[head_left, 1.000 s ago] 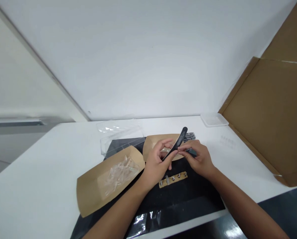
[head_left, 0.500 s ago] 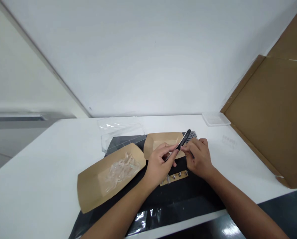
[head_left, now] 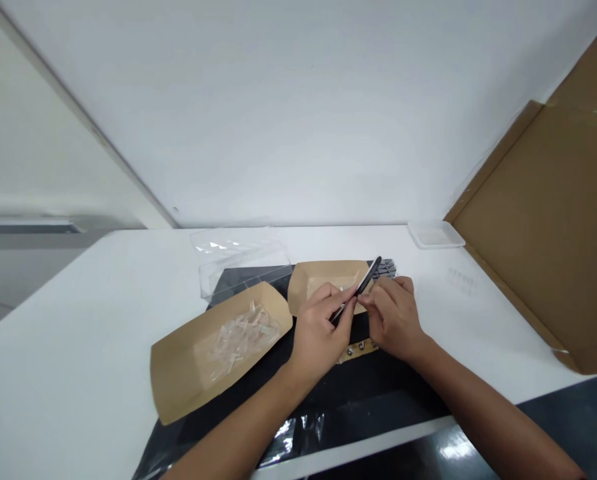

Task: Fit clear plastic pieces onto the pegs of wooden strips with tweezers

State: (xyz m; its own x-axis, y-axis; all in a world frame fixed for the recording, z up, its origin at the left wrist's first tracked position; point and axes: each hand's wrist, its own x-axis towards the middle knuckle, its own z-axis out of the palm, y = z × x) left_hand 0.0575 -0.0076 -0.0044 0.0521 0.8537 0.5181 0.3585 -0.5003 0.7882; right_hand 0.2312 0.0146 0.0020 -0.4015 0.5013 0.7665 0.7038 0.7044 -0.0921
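You are holding a slim black stick (head_left: 377,264) in your left hand (head_left: 319,330), with your thumb and fingers closing around it near its middle. The stick is slanting, its far end pointing up and to the right and its lower end showing below your fingers. A pale face is showing along one side of it.

Your right hand (head_left: 394,315) is curling inward, its fingertips meeting beside the stick, close to your left thumb. You are hiding those fingertips from view, so I cannot tell whether they are pinching something small or only pressing against the stick.

Both hands are hovering over a black mat (head_left: 373,393) that is lying on the white table (head_left: 63,340). Below them, a tan strip (head_left: 363,350) bearing small metal pieces is resting on the mat, and your hands are covering part of it.

Behind the stick, a smaller cardboard tray (head_left: 328,270) is sitting open, partly hidden by your hands. To its left, a larger cardboard tray (head_left: 176,383) is lying at an angle, holding a heap of clear plastic pieces (head_left: 243,339). Beyond that, a clear plastic box (head_left: 243,265) is standing partly over the mat's far edge. A shallow translucent container (head_left: 436,235) is resting at the back right, beside a large cardboard box (head_left: 543,227).
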